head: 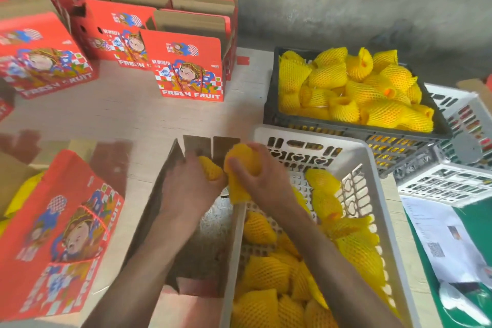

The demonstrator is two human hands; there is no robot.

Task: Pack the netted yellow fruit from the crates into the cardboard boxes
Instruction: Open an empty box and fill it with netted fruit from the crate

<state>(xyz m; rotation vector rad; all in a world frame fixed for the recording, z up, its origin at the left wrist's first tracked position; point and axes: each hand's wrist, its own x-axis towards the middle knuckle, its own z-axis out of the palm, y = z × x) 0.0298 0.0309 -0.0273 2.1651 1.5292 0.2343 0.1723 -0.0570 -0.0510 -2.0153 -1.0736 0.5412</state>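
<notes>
White crate (383, 221), near right: part-filled with netted yellow fruit (266, 271). Open cardboard box (170, 181) just left of it, touching.
Left hand (186, 189) over the box, fingers curled round one netted fruit (210, 168).
Right hand (255, 176) at the crate's far-left corner, gripping a second netted fruit (239, 160).
Dark crate (354, 128), far right: heaped with fruit.
Red printed boxes (189, 66), far left.
</notes>
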